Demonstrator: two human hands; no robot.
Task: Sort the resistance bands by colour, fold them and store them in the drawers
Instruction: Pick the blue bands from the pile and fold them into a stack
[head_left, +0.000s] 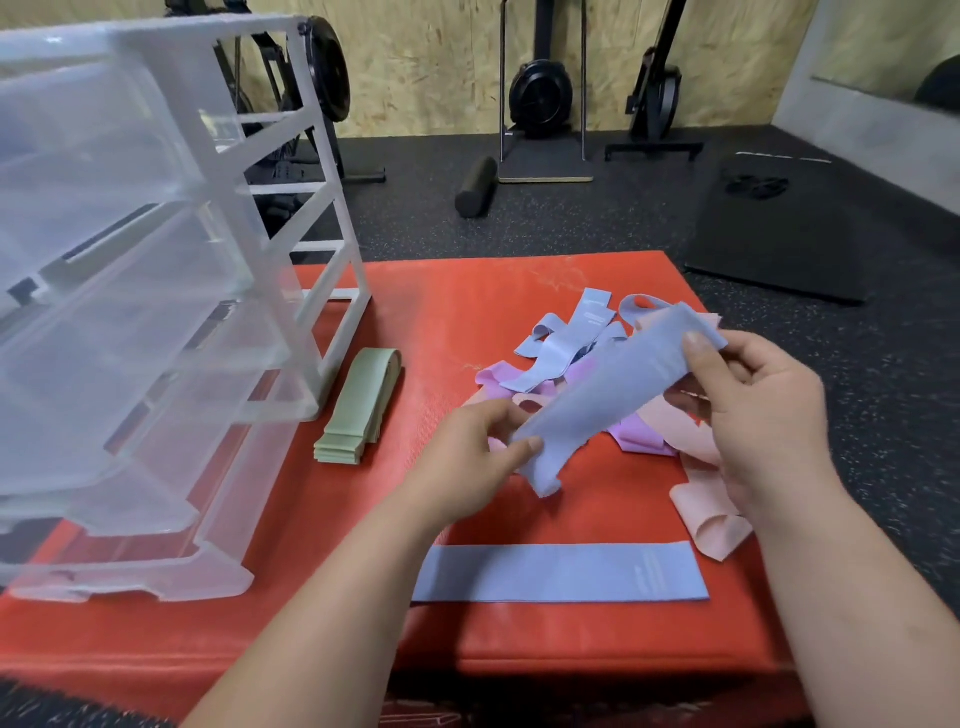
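Observation:
I hold a blue resistance band stretched between both hands above the red mat. My left hand pinches its lower end and my right hand pinches its upper end. A second blue band lies flat near the mat's front edge. Behind the held band lies a mixed pile of blue bands, purple bands and pink bands. A folded stack of green bands lies beside the clear plastic drawer unit on the left, whose drawers stand pulled out.
The mat rests on a dark speckled gym floor. A black foam roller, a black floor mat and exercise machines against a wooden wall stand behind.

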